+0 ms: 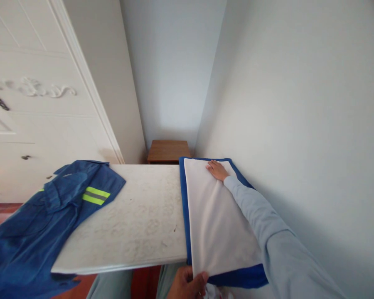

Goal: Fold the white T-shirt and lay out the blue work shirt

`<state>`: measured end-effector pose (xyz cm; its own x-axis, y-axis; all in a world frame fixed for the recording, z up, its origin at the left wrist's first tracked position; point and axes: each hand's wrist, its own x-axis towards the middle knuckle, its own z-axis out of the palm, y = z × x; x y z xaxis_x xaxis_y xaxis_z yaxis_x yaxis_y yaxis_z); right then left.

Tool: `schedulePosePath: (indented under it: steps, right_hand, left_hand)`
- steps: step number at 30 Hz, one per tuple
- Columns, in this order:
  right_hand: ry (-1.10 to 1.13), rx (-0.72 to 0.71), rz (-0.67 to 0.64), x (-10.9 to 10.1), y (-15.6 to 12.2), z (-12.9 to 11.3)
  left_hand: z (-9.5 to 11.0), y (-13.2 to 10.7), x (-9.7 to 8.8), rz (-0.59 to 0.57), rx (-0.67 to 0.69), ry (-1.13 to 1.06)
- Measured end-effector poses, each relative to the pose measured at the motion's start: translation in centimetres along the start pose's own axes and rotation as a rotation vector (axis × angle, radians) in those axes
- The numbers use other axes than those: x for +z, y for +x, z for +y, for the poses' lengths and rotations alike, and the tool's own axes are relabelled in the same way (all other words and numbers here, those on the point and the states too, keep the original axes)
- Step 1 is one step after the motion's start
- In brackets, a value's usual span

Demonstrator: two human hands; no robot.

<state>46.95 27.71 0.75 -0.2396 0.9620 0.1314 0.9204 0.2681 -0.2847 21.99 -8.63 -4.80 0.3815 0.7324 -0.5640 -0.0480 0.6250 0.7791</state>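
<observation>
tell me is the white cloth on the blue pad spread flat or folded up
Spread flat. The white cloth covers the blue pad; right hand presses its far end, left hand pinches the near edge.

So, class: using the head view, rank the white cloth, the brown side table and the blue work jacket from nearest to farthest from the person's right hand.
1. White cloth: directly under the right hand, touching it.
2. Brown side table: just beyond the tabletop, to the hand's left.
3. Blue work jacket: far left, draped over the tabletop's edge.
</observation>
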Motion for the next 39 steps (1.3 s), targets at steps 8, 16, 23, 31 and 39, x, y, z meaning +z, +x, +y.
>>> schedulePosePath:
  steps: [8,16,23,31,39]
  right_hand:
    - [-0.043,-0.163,-0.055,0.6,0.7,-7.1]
    - [-0.080,-0.056,0.008,0.9,2.1,-11.4]
    - [-0.041,-0.009,0.052,0.9,1.5,-12.4]
    - [0.030,-0.122,0.050,-0.4,-1.5,-11.4]
    - [-0.067,-0.118,-0.029,-2.2,-12.8,-5.7]
  left_hand:
    - [0.8,-0.3,1.3,0.001,0.103,0.052]
    - [-0.1,0.1,1.2,0.002,0.101,-0.021]
    - [0.8,-0.5,2.1,0.060,0.075,-0.052]
    - [0.7,-0.9,1.9,0.027,0.075,-0.041]
    - [5.1,-4.1,-0.1,-0.232,0.117,0.283]
